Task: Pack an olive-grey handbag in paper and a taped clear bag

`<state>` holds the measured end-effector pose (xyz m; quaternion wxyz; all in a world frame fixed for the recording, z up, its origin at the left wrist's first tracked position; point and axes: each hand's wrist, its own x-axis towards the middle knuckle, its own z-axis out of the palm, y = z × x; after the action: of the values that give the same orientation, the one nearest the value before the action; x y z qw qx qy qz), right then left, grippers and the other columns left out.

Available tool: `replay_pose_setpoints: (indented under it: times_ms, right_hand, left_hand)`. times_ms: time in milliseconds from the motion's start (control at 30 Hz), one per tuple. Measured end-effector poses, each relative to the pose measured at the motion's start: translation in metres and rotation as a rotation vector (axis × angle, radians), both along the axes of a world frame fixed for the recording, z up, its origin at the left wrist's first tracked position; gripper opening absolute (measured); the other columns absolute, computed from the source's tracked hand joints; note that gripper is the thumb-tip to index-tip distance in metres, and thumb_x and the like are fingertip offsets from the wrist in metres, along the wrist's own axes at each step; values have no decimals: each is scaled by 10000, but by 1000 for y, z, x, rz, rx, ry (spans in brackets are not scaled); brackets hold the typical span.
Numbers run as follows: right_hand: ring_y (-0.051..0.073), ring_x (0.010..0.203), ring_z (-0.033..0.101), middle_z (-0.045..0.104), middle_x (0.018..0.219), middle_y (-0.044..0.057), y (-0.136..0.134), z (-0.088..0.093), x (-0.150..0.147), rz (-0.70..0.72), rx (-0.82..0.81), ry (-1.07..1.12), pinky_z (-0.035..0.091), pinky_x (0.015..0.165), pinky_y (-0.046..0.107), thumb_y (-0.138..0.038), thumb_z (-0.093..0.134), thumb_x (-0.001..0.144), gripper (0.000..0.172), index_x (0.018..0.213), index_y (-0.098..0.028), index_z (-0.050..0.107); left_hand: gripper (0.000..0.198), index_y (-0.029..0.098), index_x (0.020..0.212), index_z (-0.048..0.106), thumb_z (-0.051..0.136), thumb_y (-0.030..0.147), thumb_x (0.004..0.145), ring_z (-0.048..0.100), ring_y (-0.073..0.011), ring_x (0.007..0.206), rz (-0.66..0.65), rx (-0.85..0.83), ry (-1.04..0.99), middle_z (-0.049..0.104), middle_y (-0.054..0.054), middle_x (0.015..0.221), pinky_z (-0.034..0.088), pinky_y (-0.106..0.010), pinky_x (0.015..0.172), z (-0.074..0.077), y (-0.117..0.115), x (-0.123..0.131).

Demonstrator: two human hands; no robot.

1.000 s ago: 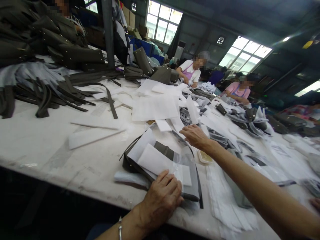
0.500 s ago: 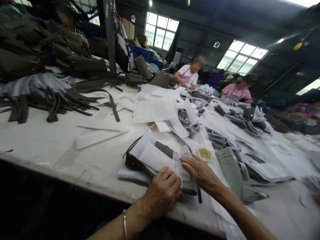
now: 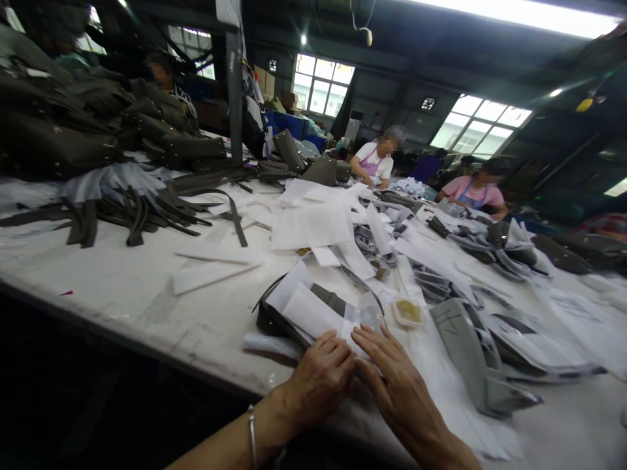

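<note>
A dark olive handbag lies on the table in front of me, with white foam sheets over it. My left hand, wearing a bracelet, rests on the near edge of the bag with its fingers curled over the white sheet and pressed together. Just beside it, my right hand lies with fingers stretched out over the sheet and clear plastic on the bag. The two hands nearly touch, and they hide the bag's near right part. A rolled pale wrap sticks out under the bag's left side.
A small tray of yellowish stuff stands right of the bag. Further right lies a grey-green marked panel. Loose white sheets cover the middle. Dark straps and piled bags lie left. Several co-workers sit around the table.
My right hand has come down and nearer to my left hand, onto the near part of the bag. My left hand stays at the near edge. The camera view has shifted slightly.
</note>
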<state>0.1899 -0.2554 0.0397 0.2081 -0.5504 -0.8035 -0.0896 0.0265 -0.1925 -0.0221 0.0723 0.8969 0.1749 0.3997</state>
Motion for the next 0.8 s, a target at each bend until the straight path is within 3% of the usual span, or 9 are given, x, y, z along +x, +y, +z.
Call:
replay_pose_setpoints:
  times_ms: [100, 200, 267, 333, 400, 533, 633, 733, 800]
  right_hand:
    - [226, 1163, 615, 631, 1277, 83, -3, -12, -11, -11, 95, -17, 541, 957, 401, -331, 430, 1003, 395, 1341, -140, 507]
    - [252, 1182, 597, 600, 1316, 122, -4, -29, -14, 26, 146, -122, 526, 952, 423, -401, 457, 986, 482, 1356, -93, 479]
    - [261, 1252, 541, 545, 1385, 117, -4, -36, -13, 51, 162, -205, 467, 1015, 441, -405, 486, 973, 507, 1373, -94, 478]
    - [243, 1300, 494, 511, 1425, 97, 0, -40, -9, 58, 180, -260, 405, 1068, 424, -323, 486, 977, 469, 1391, -104, 477]
    - [226, 1329, 463, 496, 1440, 92, 7, -41, -1, 64, 190, -276, 358, 1099, 414, -202, 461, 967, 451, 1407, -102, 467]
    - [247, 1290, 506, 540, 1394, 107, 26, -36, 29, 52, 162, -268, 384, 1071, 469, -60, 430, 893, 478, 1365, -97, 500]
    - [293, 1177, 595, 631, 1270, 111, 36, -21, 46, 16, 18, -212, 452, 1002, 544, -196, 572, 875, 392, 1260, -127, 577]
    - [278, 1156, 613, 651, 1243, 77, 43, -4, 38, 32, -161, -102, 453, 1034, 555, -371, 691, 846, 472, 1269, -191, 581]
    - [253, 1206, 584, 615, 1304, 70, 48, 0, 19, 69, -175, -21, 440, 1071, 524, -369, 674, 869, 507, 1330, -206, 541]
  left_hand:
    - [230, 123, 1134, 564, 470, 233, 955, 561, -197, 1078, -48, 43, 44, 626, -81, 1114, 392, -363, 1088, 5, 4, -5]
    - [187, 120, 1062, 587, 484, 229, 949, 585, -177, 996, -68, 84, 135, 644, -61, 1013, 399, -333, 1070, 21, 24, -26]
    - [139, 141, 989, 599, 521, 244, 939, 595, -189, 994, 60, 93, 169, 654, -54, 996, 375, -393, 1090, 34, 45, -48]
    - [182, 158, 1039, 607, 575, 294, 922, 578, -237, 1109, 231, 45, 157, 662, -63, 1089, 368, -465, 1086, 45, 65, -69]
    - [198, 183, 1062, 616, 594, 315, 916, 581, -246, 1130, 304, -58, 136, 673, -46, 1110, 443, -450, 1002, 50, 76, -83]
    - [239, 151, 1073, 629, 609, 317, 902, 578, -284, 1124, 366, -109, 144, 668, -76, 1124, 483, -462, 955, 43, 61, -74]
    - [307, 132, 1160, 612, 600, 300, 904, 536, -322, 1189, 390, -77, 135, 636, -102, 1210, 477, -497, 972, 34, 38, -56]
    - [287, 153, 1177, 610, 571, 276, 921, 549, -293, 1182, 361, -125, 76, 639, -81, 1209, 488, -483, 981, 33, 31, -53]
    - [272, 161, 1173, 611, 560, 269, 929, 572, -254, 1159, 333, -182, 21, 633, -78, 1212, 497, -443, 992, 38, 36, -60]
